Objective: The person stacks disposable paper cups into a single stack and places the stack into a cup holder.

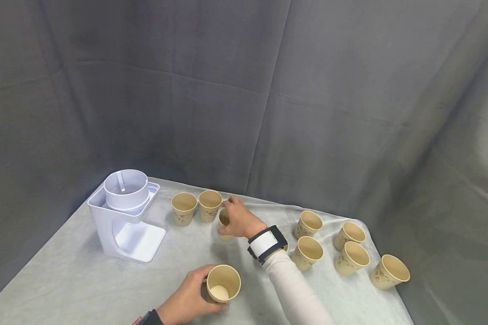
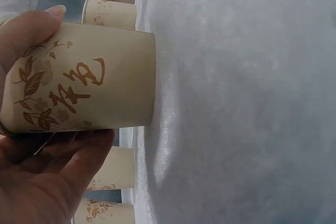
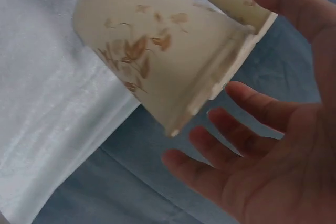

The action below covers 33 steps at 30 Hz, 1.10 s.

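Note:
My left hand (image 1: 191, 295) grips a tan paper cup (image 1: 223, 283) by its side near the front of the table. In the left wrist view, brown lettering and leaves show on that cup (image 2: 84, 80), between the thumb and the fingers. My right hand (image 1: 241, 220) is over a similar cup (image 1: 225, 229) farther back, which it partly hides. In the right wrist view, the right hand's fingers (image 3: 207, 177) are spread beside the rim of a leaf-printed cup (image 3: 152, 45), with a gap showing between fingertips and rim.
Two cups (image 1: 184, 208) stand just left of the right hand. Several more cups (image 1: 309, 251) stand on the right, one partly behind the right wrist. A white stand with a round container (image 1: 126, 189) is at the back left. Grey cloth (image 1: 244, 99) hangs behind the table (image 1: 85, 284).

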Available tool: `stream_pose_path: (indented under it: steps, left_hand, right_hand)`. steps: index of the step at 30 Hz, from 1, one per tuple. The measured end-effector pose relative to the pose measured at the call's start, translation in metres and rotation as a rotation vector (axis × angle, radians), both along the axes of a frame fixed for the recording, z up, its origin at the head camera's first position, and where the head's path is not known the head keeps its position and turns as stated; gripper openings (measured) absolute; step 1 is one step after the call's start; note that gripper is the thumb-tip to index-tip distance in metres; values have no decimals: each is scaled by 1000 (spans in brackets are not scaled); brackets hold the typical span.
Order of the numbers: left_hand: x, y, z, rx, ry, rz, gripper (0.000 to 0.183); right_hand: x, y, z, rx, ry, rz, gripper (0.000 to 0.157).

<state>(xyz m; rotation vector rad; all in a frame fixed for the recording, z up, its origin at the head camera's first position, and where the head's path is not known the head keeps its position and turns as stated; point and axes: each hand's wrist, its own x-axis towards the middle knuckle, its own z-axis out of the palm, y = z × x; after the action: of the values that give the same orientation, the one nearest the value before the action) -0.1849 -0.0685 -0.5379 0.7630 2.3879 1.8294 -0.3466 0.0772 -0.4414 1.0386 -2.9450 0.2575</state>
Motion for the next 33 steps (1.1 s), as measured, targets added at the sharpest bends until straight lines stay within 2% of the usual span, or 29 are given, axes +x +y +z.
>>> stream_pose_path:
  steps: [8, 17, 27, 33]
  left_hand:
    - [1, 5, 2, 11, 36, 7, 67]
    - [1, 8, 3, 32, 68, 6, 66]
    - [3, 5, 3, -14, 51, 11, 67]
    - [4, 1, 2, -25, 36, 32, 67]
  right_hand:
    - [-6, 6, -9, 45, -16, 10, 66]
    - [-9, 10, -13, 28, -7, 34, 64]
    - [-3, 15, -15, -74, 4, 77, 63]
    - [5, 21, -5, -166, 31, 100, 65]
